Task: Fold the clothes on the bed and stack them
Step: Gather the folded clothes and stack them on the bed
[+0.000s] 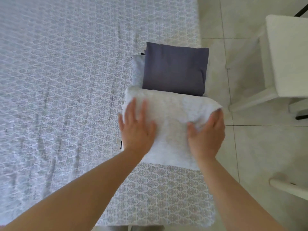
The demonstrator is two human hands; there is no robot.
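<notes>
A light grey folded garment (pixel 168 114) lies near the right edge of the bed (pixel 66 80). My left hand (pixel 137 126) lies flat on its left side, fingers straight. My right hand (pixel 206 132) grips the garment's right edge, fingers curled under the fabric and thumb on top. Just beyond it sits a folded dark purple-grey garment (pixel 175 70) on top of a stack. A pale grey folded piece (pixel 138 70) sticks out from under the purple one on the left.
The bed's patterned grey-white cover spreads wide to the left. A tiled floor (pixel 250 147) runs along the right. A white chair (pixel 286 55) stands at the upper right, and a white bar (pixel 288 186) shows at the lower right.
</notes>
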